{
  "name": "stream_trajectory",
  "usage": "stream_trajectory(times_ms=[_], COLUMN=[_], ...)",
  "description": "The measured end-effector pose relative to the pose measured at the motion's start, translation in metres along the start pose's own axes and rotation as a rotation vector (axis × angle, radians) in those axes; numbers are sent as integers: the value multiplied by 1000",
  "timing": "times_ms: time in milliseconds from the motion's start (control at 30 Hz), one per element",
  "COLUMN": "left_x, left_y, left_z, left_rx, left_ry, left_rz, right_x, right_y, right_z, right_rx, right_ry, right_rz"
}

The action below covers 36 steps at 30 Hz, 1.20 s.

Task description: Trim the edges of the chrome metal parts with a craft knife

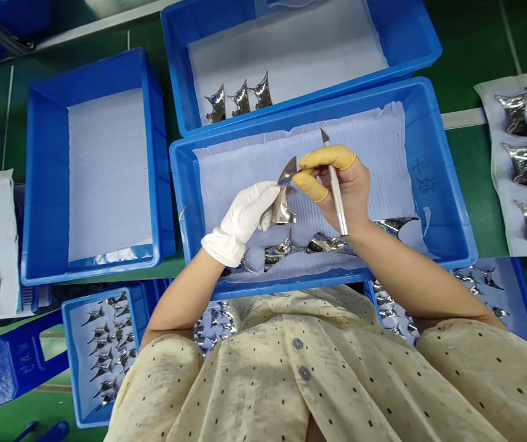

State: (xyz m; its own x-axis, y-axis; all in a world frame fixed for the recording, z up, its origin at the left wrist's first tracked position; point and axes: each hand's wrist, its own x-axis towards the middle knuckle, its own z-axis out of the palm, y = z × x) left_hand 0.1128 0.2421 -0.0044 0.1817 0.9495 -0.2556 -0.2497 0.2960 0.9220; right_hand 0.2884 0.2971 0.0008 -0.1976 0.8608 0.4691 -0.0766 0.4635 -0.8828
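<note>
Chrome curved part (285, 202), left hand (239, 216), tissue-lined blue crate (429, 135), more parts (284, 248) inside

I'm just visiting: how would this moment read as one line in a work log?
left hand: white glove, holds chrome curved part | right hand: holds craft knife, blade up | over: paper-lined blue crate

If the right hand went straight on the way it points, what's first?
Likely the chrome part in the left hand. The right hand, holding the craft knife, has its fingertips very close to it, though depth is unclear.
</note>
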Motion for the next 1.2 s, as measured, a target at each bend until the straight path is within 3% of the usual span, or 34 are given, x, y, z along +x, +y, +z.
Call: stream_trajectory(times_ms=[133, 300, 400, 467, 567, 667, 767, 900, 1000, 1133, 1200], left_x=[5, 10, 9, 9, 11, 13, 14, 14, 15, 16, 15], left_y=[8, 21, 25, 25, 22, 19, 20, 21, 17, 9, 8], left_z=[-3, -7, -7, -9, -15, -19, -22, -27, -32, -39, -42], left_rx=[-403, -669, -727, -707, -626, -586, -568, -549, -556, -508, -501], left_ry=[110, 305, 281, 260, 298, 322, 322, 330, 332, 289, 264], left_rz=[-64, -74, -61, -38, -23, -38, -31, -22, -32, 29, 52], right_x=[-3, -9, 8, 41, 117, 192, 230, 229, 224, 214, 189], right_y=[-1, -1, 10, 25, 57, 94, 129, 162, 166, 131, 96], right_z=[-6, 4, 11, 8, -5, -19, -28, -35, -36, -47, -63], right_rx=[-98, -50, -19, -173, -642, -816, -890, -878, -834, -745, -671], right_ry=[-26, -374, -438, -435, -369, -327, -349, -368, -334, -286, -398], right_rz=[60, 91, 124, 112, 122, 192, 296, 323, 281, 205, 222])
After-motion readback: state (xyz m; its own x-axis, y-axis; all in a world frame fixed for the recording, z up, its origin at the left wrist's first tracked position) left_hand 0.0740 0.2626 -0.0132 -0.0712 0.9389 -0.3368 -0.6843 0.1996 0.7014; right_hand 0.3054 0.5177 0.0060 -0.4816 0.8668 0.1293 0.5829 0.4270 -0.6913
